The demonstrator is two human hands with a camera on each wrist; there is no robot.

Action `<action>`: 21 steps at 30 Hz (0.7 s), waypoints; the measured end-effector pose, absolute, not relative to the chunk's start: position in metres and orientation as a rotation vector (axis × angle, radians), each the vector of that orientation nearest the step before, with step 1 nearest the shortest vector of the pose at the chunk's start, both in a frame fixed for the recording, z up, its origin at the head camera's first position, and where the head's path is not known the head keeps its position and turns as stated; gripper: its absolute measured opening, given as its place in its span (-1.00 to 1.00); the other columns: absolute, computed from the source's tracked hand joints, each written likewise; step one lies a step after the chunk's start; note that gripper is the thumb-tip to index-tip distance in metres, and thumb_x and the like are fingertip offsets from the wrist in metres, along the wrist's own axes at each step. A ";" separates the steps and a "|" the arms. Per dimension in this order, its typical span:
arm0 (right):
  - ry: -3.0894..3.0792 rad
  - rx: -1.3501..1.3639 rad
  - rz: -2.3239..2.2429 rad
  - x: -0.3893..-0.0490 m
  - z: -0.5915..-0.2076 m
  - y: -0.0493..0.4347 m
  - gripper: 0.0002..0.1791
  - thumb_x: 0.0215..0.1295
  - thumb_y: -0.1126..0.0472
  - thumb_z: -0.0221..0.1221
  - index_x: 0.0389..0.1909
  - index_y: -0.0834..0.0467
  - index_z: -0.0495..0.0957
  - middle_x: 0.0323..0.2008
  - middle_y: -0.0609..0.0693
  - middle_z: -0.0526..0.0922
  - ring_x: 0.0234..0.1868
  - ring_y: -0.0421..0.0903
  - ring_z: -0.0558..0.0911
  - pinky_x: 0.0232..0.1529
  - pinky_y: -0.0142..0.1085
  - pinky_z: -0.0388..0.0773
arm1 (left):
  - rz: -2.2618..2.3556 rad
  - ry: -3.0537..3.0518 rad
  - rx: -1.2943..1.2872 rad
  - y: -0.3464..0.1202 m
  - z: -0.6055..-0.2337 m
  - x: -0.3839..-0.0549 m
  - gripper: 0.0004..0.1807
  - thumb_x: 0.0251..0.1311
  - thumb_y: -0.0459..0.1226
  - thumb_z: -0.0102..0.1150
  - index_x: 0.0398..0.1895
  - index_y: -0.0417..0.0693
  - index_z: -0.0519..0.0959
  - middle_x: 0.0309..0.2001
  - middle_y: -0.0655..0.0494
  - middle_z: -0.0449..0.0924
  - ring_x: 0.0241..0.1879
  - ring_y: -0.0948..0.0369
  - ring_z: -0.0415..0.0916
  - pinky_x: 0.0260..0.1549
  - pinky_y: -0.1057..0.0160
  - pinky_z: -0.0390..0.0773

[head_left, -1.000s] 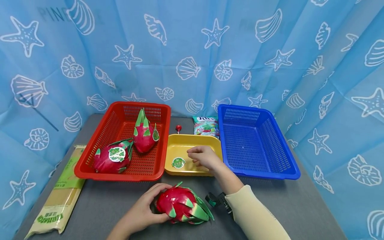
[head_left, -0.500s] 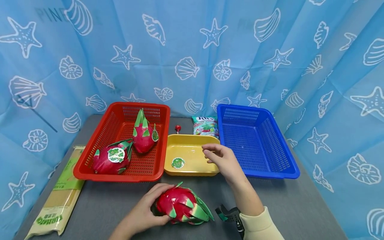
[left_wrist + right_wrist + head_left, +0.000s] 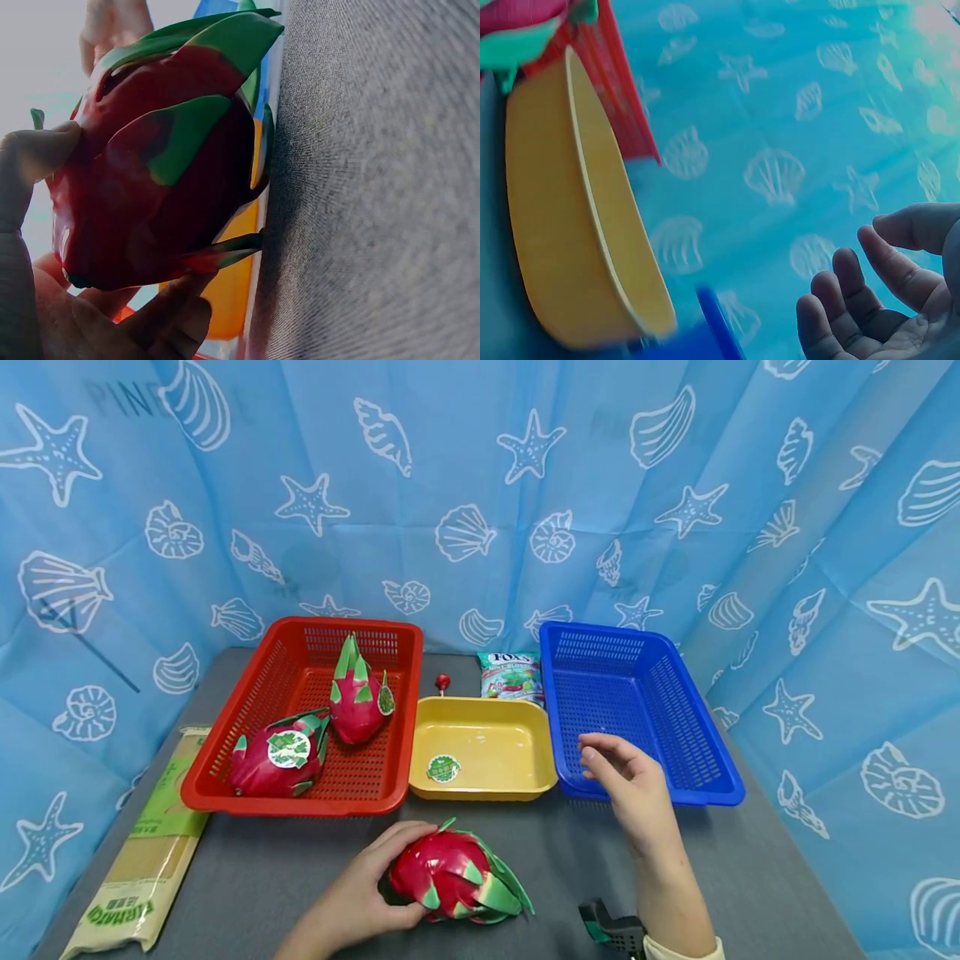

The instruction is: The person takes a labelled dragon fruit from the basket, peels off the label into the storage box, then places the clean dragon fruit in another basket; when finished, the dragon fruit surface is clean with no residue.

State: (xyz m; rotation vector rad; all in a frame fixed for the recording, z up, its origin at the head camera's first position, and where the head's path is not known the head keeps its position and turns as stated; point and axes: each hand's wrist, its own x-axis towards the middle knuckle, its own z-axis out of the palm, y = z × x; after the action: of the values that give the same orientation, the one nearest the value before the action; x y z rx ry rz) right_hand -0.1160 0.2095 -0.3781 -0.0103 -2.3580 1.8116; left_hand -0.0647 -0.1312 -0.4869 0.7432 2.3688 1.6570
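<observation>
My left hand (image 3: 367, 889) grips the stem end of a red dragon fruit (image 3: 450, 870) with green-tipped scales, in front of the baskets. In the left wrist view, the thumb and fingers wrap round the dragon fruit (image 3: 150, 187) close beside the grey tabletop. My right hand (image 3: 633, 789) hovers at the front edge of the blue basket (image 3: 600, 697), its fingers loosely bent and holding nothing. The right wrist view also shows that hand (image 3: 892, 300) with nothing in it. Two more dragon fruits, one upper (image 3: 356, 706) and one lower (image 3: 262, 764), lie in the red basket (image 3: 375, 785).
Between the baskets stands a yellow tray (image 3: 487, 752) with a round sticker inside. Behind it are a red lollipop (image 3: 442, 681) and a candy bag (image 3: 512, 677). A long noodle packet (image 3: 150, 852) lies at left. A patterned blue curtain (image 3: 480, 485) hangs behind.
My right hand has moved rightward from over the yellow tray to the front of the blue basket. The left hand and its dragon fruit have stayed in place.
</observation>
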 end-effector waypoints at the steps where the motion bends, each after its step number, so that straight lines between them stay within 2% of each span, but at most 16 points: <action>1: -2.345 -0.034 1.798 -0.114 -0.378 0.215 -0.65 0.54 0.18 0.15 0.13 0.35 0.58 -0.02 0.03 0.66 -0.02 0.00 0.65 -0.08 -0.32 0.66 | 1.658 2.373 0.751 -0.131 -0.487 -0.065 -0.14 -0.01 -0.23 0.59 0.41 0.29 0.41 0.31 0.28 0.41 0.25 0.11 0.39 0.08 0.16 0.57; 4: -2.278 -0.092 1.786 -0.109 -0.378 0.234 -0.67 0.53 0.18 0.17 0.12 0.33 0.59 -0.08 -0.08 0.68 -0.08 -0.09 0.65 -0.11 -0.37 0.65 | 1.664 2.378 0.775 -0.131 -0.487 -0.065 -0.14 0.00 -0.24 0.58 0.42 0.28 0.41 0.32 0.28 0.40 0.25 0.11 0.38 0.10 0.15 0.56; 8: -2.176 -0.203 1.764 -0.105 -0.382 0.260 -0.69 0.50 0.22 0.20 0.10 0.34 0.61 -0.13 -0.11 0.69 -0.15 -0.17 0.66 -0.17 -0.45 0.63 | 1.697 2.365 0.813 -0.130 -0.487 -0.063 -0.15 0.04 -0.26 0.56 0.43 0.27 0.41 0.36 0.23 0.38 0.29 0.11 0.35 0.10 0.15 0.56; 14: -2.104 -0.504 1.552 -0.100 -0.392 0.296 -0.67 0.50 0.21 0.19 0.14 0.31 0.62 -0.14 -0.15 0.63 -0.18 -0.26 0.62 -0.24 -0.58 0.56 | 1.791 2.305 0.878 -0.129 -0.486 -0.063 -0.31 0.10 -0.33 0.51 0.32 0.23 0.51 0.41 0.07 0.36 0.33 0.05 0.31 0.08 0.16 0.58; 21: -2.169 -0.738 1.254 -0.096 -0.406 0.334 -0.59 0.54 0.13 0.12 0.22 0.30 0.58 -0.18 -0.36 0.54 -0.26 -0.42 0.54 -0.32 -0.65 0.48 | 1.798 2.269 0.855 -0.129 -0.486 -0.062 -0.38 0.14 -0.33 0.49 0.27 0.26 0.56 0.41 0.10 0.34 0.33 -0.03 0.28 0.06 0.17 0.60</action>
State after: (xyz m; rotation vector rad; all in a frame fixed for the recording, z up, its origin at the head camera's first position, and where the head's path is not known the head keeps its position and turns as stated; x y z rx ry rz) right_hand -0.0958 0.3337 -0.4057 -0.7383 -2.1686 1.2544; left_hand -0.0621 -0.1286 -0.4857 0.8553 2.2692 1.7980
